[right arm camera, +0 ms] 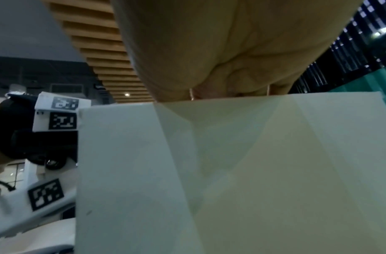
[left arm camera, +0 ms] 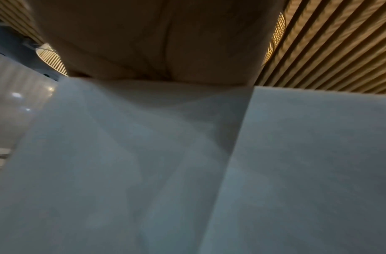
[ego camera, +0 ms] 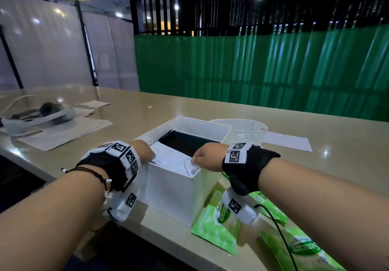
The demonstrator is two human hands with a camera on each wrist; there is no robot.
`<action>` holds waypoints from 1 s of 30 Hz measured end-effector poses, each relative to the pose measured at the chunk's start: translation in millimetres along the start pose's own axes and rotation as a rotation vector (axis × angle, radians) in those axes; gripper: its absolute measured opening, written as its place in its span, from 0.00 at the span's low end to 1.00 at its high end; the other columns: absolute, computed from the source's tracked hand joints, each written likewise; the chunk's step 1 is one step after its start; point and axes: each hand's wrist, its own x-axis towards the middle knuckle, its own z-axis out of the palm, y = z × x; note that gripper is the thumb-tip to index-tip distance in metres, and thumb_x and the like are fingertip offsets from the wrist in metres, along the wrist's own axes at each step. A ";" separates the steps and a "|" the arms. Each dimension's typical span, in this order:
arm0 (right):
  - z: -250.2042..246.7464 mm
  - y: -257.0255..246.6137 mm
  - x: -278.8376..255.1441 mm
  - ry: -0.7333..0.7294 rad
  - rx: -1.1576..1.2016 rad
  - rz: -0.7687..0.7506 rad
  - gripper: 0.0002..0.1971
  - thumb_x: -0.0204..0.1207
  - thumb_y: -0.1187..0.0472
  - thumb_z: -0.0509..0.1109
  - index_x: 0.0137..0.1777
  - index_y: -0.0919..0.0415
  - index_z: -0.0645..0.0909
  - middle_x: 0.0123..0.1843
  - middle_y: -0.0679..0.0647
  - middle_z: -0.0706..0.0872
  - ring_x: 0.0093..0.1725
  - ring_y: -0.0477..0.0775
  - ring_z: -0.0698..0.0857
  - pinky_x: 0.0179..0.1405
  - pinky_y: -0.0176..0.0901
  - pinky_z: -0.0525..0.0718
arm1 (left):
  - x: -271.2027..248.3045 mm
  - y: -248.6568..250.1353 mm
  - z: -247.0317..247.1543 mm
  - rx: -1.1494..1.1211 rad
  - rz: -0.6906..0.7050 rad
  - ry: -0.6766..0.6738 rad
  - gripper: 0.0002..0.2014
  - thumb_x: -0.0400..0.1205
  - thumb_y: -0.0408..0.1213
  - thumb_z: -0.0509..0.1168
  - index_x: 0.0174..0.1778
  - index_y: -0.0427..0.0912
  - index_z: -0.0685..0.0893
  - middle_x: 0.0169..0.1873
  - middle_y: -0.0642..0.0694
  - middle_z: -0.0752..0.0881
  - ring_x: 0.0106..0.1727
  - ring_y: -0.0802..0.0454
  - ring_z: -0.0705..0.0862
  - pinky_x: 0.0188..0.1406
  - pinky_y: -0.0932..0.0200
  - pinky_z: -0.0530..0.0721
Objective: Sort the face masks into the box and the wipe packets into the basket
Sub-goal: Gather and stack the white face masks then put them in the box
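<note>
A white box (ego camera: 172,190) stands open in the middle of the table, with black face masks (ego camera: 189,142) lying in its far half. Over its near half both hands hold a white face mask (ego camera: 170,158): my left hand (ego camera: 145,151) grips its left edge, my right hand (ego camera: 203,159) pinches its right end by the ear loop. A white mesh basket (ego camera: 246,129) stands behind the box on the right. Green wipe packets (ego camera: 219,222) (ego camera: 305,249) lie by the box's near right side. Both wrist views show only a palm (left arm camera: 161,43) (right arm camera: 220,43) above a box wall (left arm camera: 318,154) (right arm camera: 274,171); the fingertips are hidden.
Papers and a headset (ego camera: 42,113) lie at the far left of the beige table (ego camera: 326,169). A white sheet (ego camera: 288,141) lies beside the basket. A third green packet (ego camera: 268,204) sits under my right wrist. The table's near edge runs diagonally under my left forearm.
</note>
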 end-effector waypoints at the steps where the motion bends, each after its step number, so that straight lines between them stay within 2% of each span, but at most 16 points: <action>1: 0.4 -0.6 0.2 -0.008 -0.028 0.001 0.20 0.83 0.51 0.56 0.50 0.67 0.83 0.46 0.59 0.84 0.49 0.60 0.82 0.48 0.43 0.78 | 0.6 0.3 0.8 0.023 0.001 -0.001 0.19 0.86 0.43 0.54 0.70 0.38 0.77 0.70 0.42 0.77 0.71 0.47 0.74 0.59 0.61 0.69; 3: -0.4 -3.2 -0.4 -0.012 -0.100 -0.004 0.23 0.84 0.48 0.53 0.41 0.63 0.82 0.41 0.55 0.79 0.45 0.58 0.79 0.42 0.42 0.73 | 4.4 -1.2 1.7 0.067 0.016 -0.032 0.22 0.86 0.48 0.53 0.73 0.42 0.74 0.74 0.43 0.73 0.74 0.48 0.71 0.66 0.61 0.66; 4: -1.0 -4.3 -0.8 -0.007 -0.143 -0.020 0.24 0.84 0.47 0.52 0.37 0.60 0.81 0.43 0.54 0.78 0.49 0.59 0.78 0.43 0.43 0.74 | 5.0 -3.2 1.5 0.097 0.024 -0.049 0.23 0.86 0.51 0.53 0.74 0.44 0.74 0.74 0.43 0.73 0.74 0.47 0.70 0.68 0.61 0.65; 5: -1.2 -5.1 -0.8 0.007 -0.180 -0.048 0.23 0.84 0.45 0.50 0.40 0.56 0.82 0.50 0.55 0.78 0.55 0.59 0.78 0.50 0.45 0.76 | 4.8 -6.0 1.2 0.128 0.042 -0.046 0.23 0.85 0.53 0.54 0.74 0.49 0.74 0.72 0.43 0.73 0.74 0.46 0.69 0.69 0.60 0.64; 7: -0.9 -8.2 -2.2 0.048 -0.173 -0.145 0.22 0.83 0.42 0.50 0.59 0.50 0.82 0.65 0.54 0.76 0.68 0.57 0.72 0.67 0.53 0.72 | 2.6 -9.7 -1.1 0.240 0.102 0.032 0.19 0.84 0.57 0.52 0.70 0.63 0.74 0.67 0.45 0.71 0.73 0.44 0.66 0.71 0.55 0.62; 9: -1.0 -12.8 -5.8 0.016 -0.097 -0.273 0.23 0.81 0.39 0.51 0.68 0.46 0.78 0.73 0.52 0.72 0.74 0.56 0.68 0.75 0.54 0.66 | -2.9 -10.8 -5.6 0.361 0.209 0.136 0.16 0.83 0.61 0.49 0.63 0.71 0.76 0.63 0.48 0.71 0.72 0.46 0.65 0.71 0.51 0.61; 11: -2.5 -16.3 -10.3 -0.125 -0.089 -0.324 0.27 0.78 0.35 0.53 0.72 0.44 0.73 0.77 0.51 0.70 0.76 0.54 0.67 0.78 0.51 0.62 | -5.3 -11.0 -7.8 0.388 0.320 0.156 0.17 0.83 0.62 0.48 0.61 0.70 0.78 0.65 0.50 0.70 0.72 0.49 0.66 0.71 0.51 0.61; 14: -2.1 -13.7 -12.0 -0.260 -0.207 -0.266 0.32 0.73 0.29 0.56 0.74 0.41 0.69 0.74 0.48 0.75 0.73 0.53 0.73 0.73 0.49 0.69 | -4.8 -13.1 -7.5 0.232 0.361 -0.055 0.25 0.82 0.64 0.46 0.58 0.59 0.85 0.71 0.53 0.73 0.71 0.52 0.70 0.73 0.52 0.64; 16: 0.3 -11.7 -8.9 -0.262 -0.300 -0.264 0.35 0.67 0.24 0.57 0.71 0.40 0.73 0.71 0.45 0.78 0.68 0.54 0.77 0.69 0.50 0.74 | -7.2 -14.3 -6.2 0.219 0.291 -0.142 0.31 0.81 0.66 0.43 0.63 0.52 0.83 0.72 0.49 0.76 0.71 0.50 0.73 0.72 0.53 0.66; 18: 3.5 -11.1 -5.5 -0.275 -0.355 -0.255 0.38 0.62 0.21 0.58 0.67 0.42 0.75 0.71 0.43 0.77 0.66 0.53 0.78 0.65 0.49 0.76 | -8.8 -14.3 -5.3 0.288 0.263 -0.153 0.35 0.81 0.67 0.41 0.67 0.49 0.81 0.71 0.47 0.77 0.70 0.49 0.75 0.69 0.54 0.68; 22: 4.0 -13.2 -5.3 -0.292 -0.399 -0.231 0.39 0.62 0.22 0.59 0.63 0.51 0.76 0.72 0.42 0.76 0.51 0.50 0.74 0.51 0.43 0.70 | -6.0 -13.0 -4.6 0.327 0.273 -0.191 0.34 0.81 0.66 0.40 0.69 0.51 0.80 0.71 0.47 0.77 0.70 0.49 0.75 0.70 0.55 0.67; 25: 4.3 -14.3 -5.4 -0.286 -0.392 -0.241 0.39 0.61 0.21 0.58 0.64 0.46 0.76 0.71 0.41 0.77 0.55 0.51 0.79 0.55 0.45 0.76 | -3.0 -10.0 -6.4 0.174 0.282 -0.200 0.36 0.78 0.68 0.37 0.61 0.53 0.83 0.67 0.49 0.80 0.67 0.51 0.76 0.73 0.53 0.65; 26: 4.5 -14.9 -5.0 -0.287 -0.392 -0.242 0.39 0.60 0.20 0.58 0.64 0.44 0.76 0.71 0.41 0.76 0.58 0.52 0.80 0.58 0.47 0.77 | -3.3 -7.5 -7.0 0.154 0.291 -0.178 0.36 0.78 0.68 0.37 0.61 0.52 0.82 0.66 0.48 0.80 0.66 0.50 0.76 0.73 0.53 0.65; 28: 4.0 -15.8 -4.4 -0.297 -0.398 -0.242 0.40 0.58 0.19 0.56 0.65 0.41 0.76 0.71 0.41 0.77 0.59 0.52 0.80 0.61 0.49 0.78 | 0.9 -4.4 -5.7 0.187 0.281 -0.128 0.30 0.83 0.63 0.38 0.70 0.53 0.73 0.67 0.44 0.76 0.69 0.48 0.72 0.73 0.53 0.63; 29: 3.7 -16.2 -4.2 -0.304 -0.402 -0.242 0.40 0.58 0.18 0.56 0.65 0.40 0.76 0.70 0.41 0.77 0.59 0.52 0.80 0.61 0.49 0.78 | 3.0 -3.2 -4.8 0.188 0.282 -0.112 0.30 0.83 0.63 0.37 0.76 0.53 0.67 0.68 0.43 0.73 0.71 0.47 0.69 0.74 0.55 0.61; 30: 3.1 -16.8 -4.3 -0.314 -0.402 -0.237 0.40 0.58 0.18 0.56 0.65 0.40 0.75 0.70 0.41 0.78 0.58 0.51 0.79 0.60 0.48 0.77 | 3.6 -2.3 -3.5 0.202 0.309 -0.118 0.37 0.79 0.69 0.35 0.77 0.51 0.65 0.69 0.43 0.72 0.72 0.47 0.68 0.75 0.55 0.60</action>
